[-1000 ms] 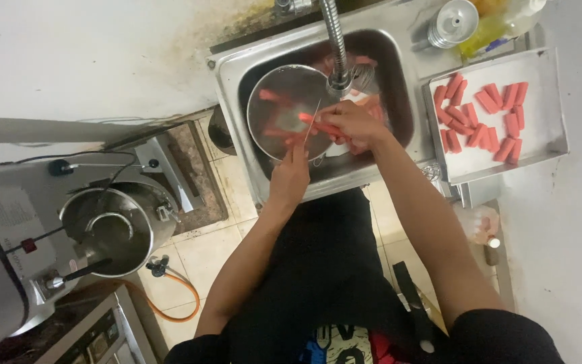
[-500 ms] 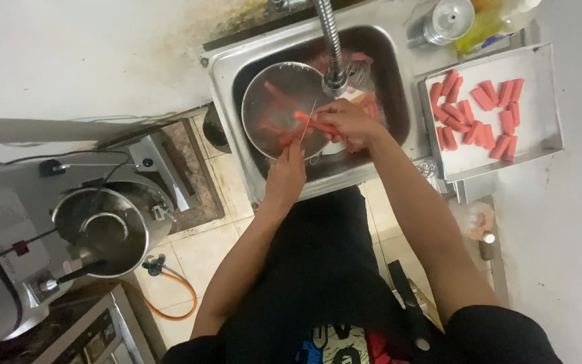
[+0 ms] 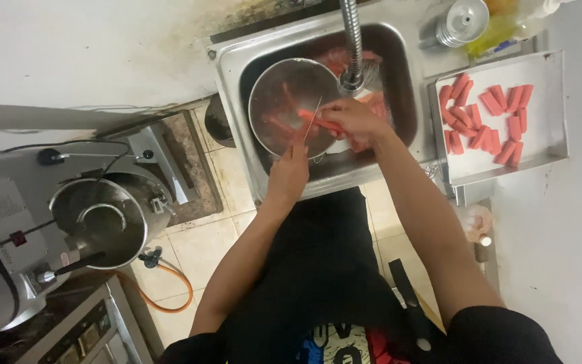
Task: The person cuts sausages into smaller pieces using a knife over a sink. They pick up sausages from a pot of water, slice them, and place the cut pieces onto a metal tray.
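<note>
A big grey mixer (image 3: 15, 229) with its steel bowl (image 3: 100, 219) stands well to the left of the sink (image 3: 230, 74) — on the far side of a strip of tiled floor (image 3: 190, 249) where an orange hose (image 3: 170, 286) curls. The sink itself is steel, and a tap (image 3: 351, 40) hangs down over its middle. Just right of the sink lies a flat metal tray (image 3: 547, 141) carrying cut pieces of carrot (image 3: 483, 121) in loose rows; beyond the tray's far corner, still right of the sink, stands a small steel tin (image 3: 463, 20) beside a yellowish bottle (image 3: 500, 23). Inside the sink sits a round metal pan (image 3: 271, 94) with a few orange strips in it. The left hand (image 3: 287, 174) is at the sink's near rim, its fingers closed around the handle of a knife (image 3: 312, 120) whose thin blade reaches up over the pan. The right hand (image 3: 355, 121) is over the sink's middle, just under the tap, its fingers gripping a carrot (image 3: 318, 121) — the carrot lies across the pan's right edge and the blade touches it. More orange scraps lie in the sink behind the right hand.
</note>
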